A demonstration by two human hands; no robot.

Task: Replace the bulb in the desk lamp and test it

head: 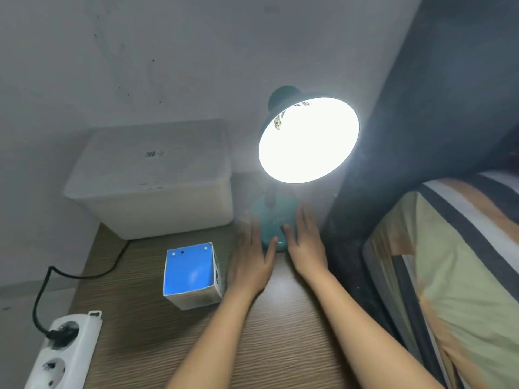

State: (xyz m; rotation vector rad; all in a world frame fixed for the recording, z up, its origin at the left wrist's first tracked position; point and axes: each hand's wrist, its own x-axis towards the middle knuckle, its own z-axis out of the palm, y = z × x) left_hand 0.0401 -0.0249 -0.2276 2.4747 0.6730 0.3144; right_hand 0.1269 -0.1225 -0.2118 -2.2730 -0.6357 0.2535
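Both forearms reach past blue box (192, 273); left hand (252, 256) and right hand (304, 242), fingers spread, flank lit lamp base (271, 220).

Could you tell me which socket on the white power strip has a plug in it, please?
On the power strip, the socket farther from the camera holds the black plug; the nearer socket is empty.
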